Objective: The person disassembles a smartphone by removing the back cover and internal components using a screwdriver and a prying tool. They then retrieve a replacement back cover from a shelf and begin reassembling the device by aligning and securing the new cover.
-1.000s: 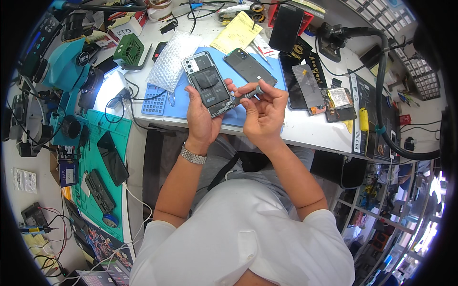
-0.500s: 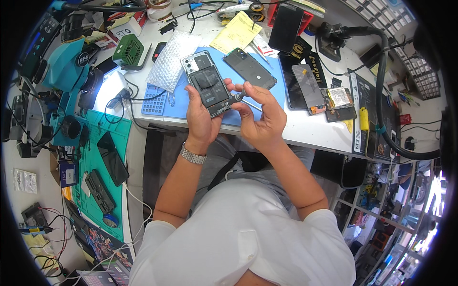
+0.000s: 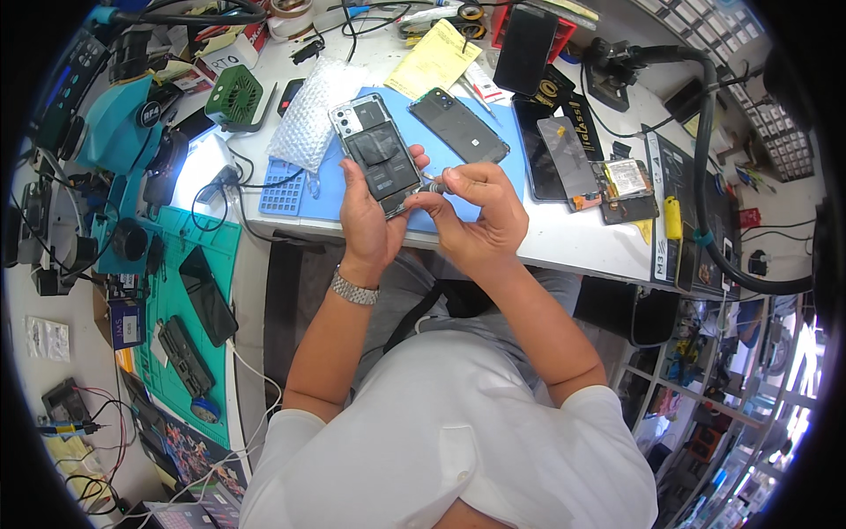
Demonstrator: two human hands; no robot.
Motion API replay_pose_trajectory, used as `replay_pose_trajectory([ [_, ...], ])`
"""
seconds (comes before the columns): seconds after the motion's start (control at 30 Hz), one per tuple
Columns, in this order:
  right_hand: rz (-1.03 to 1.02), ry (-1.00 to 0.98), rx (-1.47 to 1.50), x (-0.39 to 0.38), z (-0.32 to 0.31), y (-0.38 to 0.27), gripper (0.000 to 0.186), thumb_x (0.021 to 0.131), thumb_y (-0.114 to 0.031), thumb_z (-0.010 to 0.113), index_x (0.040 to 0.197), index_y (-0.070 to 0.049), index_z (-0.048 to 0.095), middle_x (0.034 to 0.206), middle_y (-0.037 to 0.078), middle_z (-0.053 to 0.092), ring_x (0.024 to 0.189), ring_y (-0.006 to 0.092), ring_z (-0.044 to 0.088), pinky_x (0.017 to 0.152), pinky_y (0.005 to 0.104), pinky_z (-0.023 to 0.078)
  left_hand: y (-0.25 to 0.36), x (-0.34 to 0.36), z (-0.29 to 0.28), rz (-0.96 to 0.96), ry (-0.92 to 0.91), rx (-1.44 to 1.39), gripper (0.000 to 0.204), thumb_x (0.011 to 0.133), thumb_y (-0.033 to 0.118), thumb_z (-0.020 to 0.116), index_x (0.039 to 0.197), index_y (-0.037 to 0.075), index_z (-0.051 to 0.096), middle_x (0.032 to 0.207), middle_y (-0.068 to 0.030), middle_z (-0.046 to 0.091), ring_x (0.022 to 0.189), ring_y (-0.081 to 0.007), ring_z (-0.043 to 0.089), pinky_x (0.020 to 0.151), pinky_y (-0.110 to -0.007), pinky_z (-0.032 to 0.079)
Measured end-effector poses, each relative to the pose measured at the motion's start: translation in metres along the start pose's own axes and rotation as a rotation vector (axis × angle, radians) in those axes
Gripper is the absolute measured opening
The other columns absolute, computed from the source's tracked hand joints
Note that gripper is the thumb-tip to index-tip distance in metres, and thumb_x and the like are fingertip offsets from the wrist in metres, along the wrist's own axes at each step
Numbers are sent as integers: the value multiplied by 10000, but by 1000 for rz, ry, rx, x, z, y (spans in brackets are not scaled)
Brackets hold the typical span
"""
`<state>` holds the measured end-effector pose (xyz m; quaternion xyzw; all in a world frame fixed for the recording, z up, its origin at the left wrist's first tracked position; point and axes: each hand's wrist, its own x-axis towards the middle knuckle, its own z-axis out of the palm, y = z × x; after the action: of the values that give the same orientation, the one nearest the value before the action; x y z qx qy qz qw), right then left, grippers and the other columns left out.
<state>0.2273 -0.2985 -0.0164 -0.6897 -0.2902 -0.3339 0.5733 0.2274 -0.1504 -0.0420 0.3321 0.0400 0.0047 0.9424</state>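
Note:
My left hand (image 3: 367, 218), a metal-band watch on its wrist, holds a smartphone (image 3: 381, 155) with its back cover off. The phone is tilted, its black battery area and camera lenses facing up. Closed at the phone's lower right corner, my right hand (image 3: 480, 207) pinches a small grey and dark piece (image 3: 433, 186) between thumb and fingers; its kind is not clear. Just beyond my right hand, a dark phone back cover (image 3: 459, 125) lies on a blue mat (image 3: 335, 198).
Bubble wrap (image 3: 310, 119) and a yellow paper (image 3: 434, 60) lie behind the phone. To the right are a dark phone (image 3: 539, 145), a loose screen (image 3: 568, 159) and opened phone parts (image 3: 624, 185). A green fan (image 3: 236, 97) and a turquoise microscope (image 3: 119, 132) stand left.
My right thumb and fingers have closed in at the phone's lower edge, and the dark piece is now more hidden. The left hand still holds the phone, which has shifted slightly left.

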Motion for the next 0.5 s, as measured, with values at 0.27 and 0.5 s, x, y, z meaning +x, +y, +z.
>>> replay_pose_trajectory([
  [0.27, -47, 7, -58, 6, 2, -5, 566, 760, 204, 760, 1255, -52, 661, 989, 132, 719, 882, 224, 734, 697, 308, 585, 1, 1, -2, -7, -29, 10, 701, 1142, 576, 157, 1472, 44, 475, 1345, -198, 646, 1223, -281, 655, 991, -446, 589],
  [0.5, -48, 2, -17, -6, 4, 3, 460, 825, 182, 780, 1209, -11, 613, 1103, 181, 728, 994, 230, 752, 796, 315, 627, 1, 0, 2, -5, -11, 1, 695, 1142, 577, 170, 1469, 46, 476, 1355, -195, 640, 1229, -282, 648, 987, -451, 588],
])
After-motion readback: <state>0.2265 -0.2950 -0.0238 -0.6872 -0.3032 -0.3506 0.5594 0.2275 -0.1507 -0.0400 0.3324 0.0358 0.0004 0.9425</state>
